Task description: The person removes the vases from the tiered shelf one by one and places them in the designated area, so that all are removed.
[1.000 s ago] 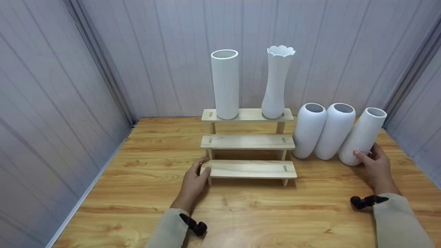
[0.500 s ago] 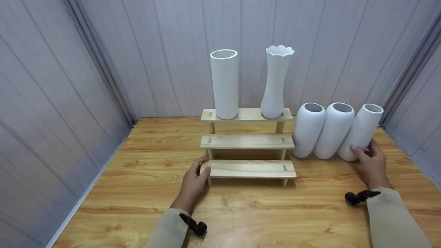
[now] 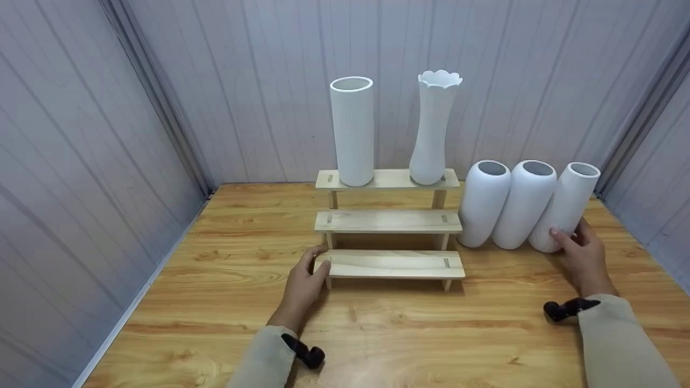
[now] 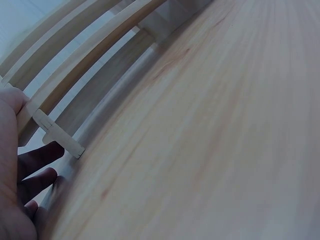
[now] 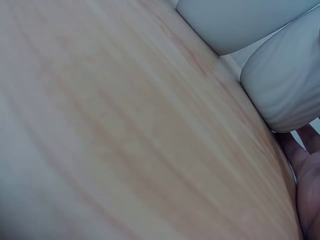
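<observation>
My right hand [image 3: 586,261] holds the rightmost white vase [image 3: 568,199] low down, thumb in front and fingers around its right side. That vase stands on the table beside two smooth rounded white vases, the middle vase [image 3: 525,205] and the left vase [image 3: 485,205]. In the right wrist view its rippled base [image 5: 285,80] appears beside the hand. My left hand [image 3: 302,283] grips the left end of the lowest step of a three-step wooden display stand [image 3: 388,264]. Thumb and curled fingers also show by the step's end in the left wrist view.
A tall cylindrical vase [image 3: 353,134] and a scallop-rimmed vase [image 3: 433,129] stand on the stand's top step. Panelled walls [image 3: 269,97] enclose the wooden table [image 3: 215,302] at the back and both sides.
The right hand and its vase have shifted slightly left and back, bringing the vase close against the middle vase. The left hand and the stand stay put.
</observation>
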Available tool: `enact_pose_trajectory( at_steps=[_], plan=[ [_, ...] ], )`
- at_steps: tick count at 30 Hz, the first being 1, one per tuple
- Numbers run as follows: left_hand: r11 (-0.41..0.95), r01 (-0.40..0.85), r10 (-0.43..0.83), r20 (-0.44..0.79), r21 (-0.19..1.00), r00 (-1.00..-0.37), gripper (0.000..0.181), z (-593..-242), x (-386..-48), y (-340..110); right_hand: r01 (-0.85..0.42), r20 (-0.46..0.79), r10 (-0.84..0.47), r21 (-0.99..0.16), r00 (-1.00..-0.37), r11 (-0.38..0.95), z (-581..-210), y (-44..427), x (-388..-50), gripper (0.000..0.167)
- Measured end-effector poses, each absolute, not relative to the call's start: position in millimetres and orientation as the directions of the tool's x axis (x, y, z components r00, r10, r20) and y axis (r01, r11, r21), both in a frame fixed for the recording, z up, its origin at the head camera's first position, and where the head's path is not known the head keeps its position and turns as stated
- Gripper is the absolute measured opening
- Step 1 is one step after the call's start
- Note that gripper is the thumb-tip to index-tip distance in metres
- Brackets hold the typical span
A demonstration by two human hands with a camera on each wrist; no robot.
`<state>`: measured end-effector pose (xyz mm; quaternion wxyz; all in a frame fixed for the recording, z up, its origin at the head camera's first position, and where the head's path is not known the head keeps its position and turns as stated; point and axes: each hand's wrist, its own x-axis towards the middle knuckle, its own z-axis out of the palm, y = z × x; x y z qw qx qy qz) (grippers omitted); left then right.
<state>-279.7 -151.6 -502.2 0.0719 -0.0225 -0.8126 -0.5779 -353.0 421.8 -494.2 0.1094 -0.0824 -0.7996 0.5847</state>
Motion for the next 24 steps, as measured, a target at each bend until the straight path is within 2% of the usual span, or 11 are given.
enact_pose_trajectory(
  at_steps=[6,9,11,16,18,21,24],
  plan=[
    [0.344,0.116,-0.072,0.149,0.932,-0.986,0.033,-503,-281,-150,-0.016,0.097,0.246,-0.95,-0.964,0.312,-495,424,-352,0.083],
    [0.345,0.129,-0.061,0.16,0.93,-0.985,0.034,-503,-281,-151,-0.021,0.094,0.271,-0.965,-0.958,0.261,-496,422,-352,0.083],
    [0.333,0.126,-0.053,0.152,0.934,-0.987,0.033,-502,-281,-151,-0.035,0.088,0.31,-0.984,-0.947,0.172,-495,421,-351,0.082],
    [0.323,0.12,-0.053,0.145,0.939,-0.988,0.033,-501,-280,-152,-0.171,0.1,0.474,-0.979,-0.875,-0.111,-495,412,-350,0.073],
    [0.326,0.123,-0.055,0.149,0.937,-0.987,0.033,-502,-280,-153,-0.238,0.12,0.532,-0.958,-0.838,-0.16,-495,407,-348,0.066],
    [0.341,0.13,-0.061,0.16,0.931,-0.985,0.034,-502,-281,-152,-0.302,0.154,0.593,-0.94,-0.79,-0.158,-496,401,-344,0.056],
    [0.348,0.125,-0.067,0.157,0.929,-0.985,0.034,-504,-282,-152,-0.311,0.182,0.636,-0.946,-0.75,-0.097,-497,396,-340,0.051]
  ],
)
